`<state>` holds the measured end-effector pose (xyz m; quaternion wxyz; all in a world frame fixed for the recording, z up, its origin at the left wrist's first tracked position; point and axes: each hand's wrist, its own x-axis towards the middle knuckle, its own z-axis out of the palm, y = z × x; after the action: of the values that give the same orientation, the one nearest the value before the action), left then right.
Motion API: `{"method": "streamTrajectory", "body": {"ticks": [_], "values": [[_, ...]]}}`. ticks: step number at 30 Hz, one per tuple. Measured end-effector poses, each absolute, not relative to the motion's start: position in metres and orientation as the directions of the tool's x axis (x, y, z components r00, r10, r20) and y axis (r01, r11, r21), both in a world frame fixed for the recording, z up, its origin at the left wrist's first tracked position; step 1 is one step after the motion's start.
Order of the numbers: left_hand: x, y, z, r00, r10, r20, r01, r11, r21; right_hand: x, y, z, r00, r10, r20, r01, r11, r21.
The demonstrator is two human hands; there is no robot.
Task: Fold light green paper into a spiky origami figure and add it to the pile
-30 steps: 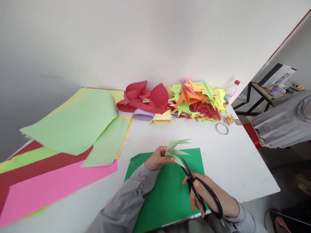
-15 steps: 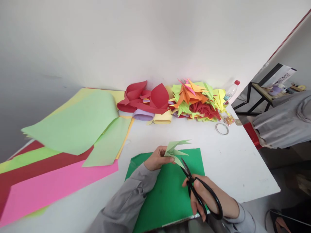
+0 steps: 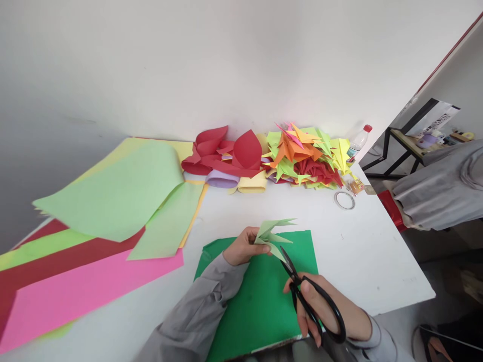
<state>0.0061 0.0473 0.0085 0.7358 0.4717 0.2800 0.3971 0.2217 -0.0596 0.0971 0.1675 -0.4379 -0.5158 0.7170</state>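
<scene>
scissors (image 3: 315,301): black | folded paper (image 3: 273,234): pale green | sheet (image 3: 260,296): dark green | table (image 3: 362,251): white

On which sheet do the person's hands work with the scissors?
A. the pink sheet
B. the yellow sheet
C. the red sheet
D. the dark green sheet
D: the left hand with the folded paper and the right hand with the scissors are both over the dark green sheet; the pink sheet lies away to the left.
</scene>
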Motion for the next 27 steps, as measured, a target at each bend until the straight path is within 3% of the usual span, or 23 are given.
{"method": "streamTrajectory", "body": {"ticks": [27], "values": [[0.0034, 0.0466, 0.0063, 0.548, 0.836, -0.009, -0.336, 0.230, 0.913, 0.2209, -0.0640, 0.0932, -0.568, 0.671, -0.477, 0.175, -0.468, -0.866]]}}
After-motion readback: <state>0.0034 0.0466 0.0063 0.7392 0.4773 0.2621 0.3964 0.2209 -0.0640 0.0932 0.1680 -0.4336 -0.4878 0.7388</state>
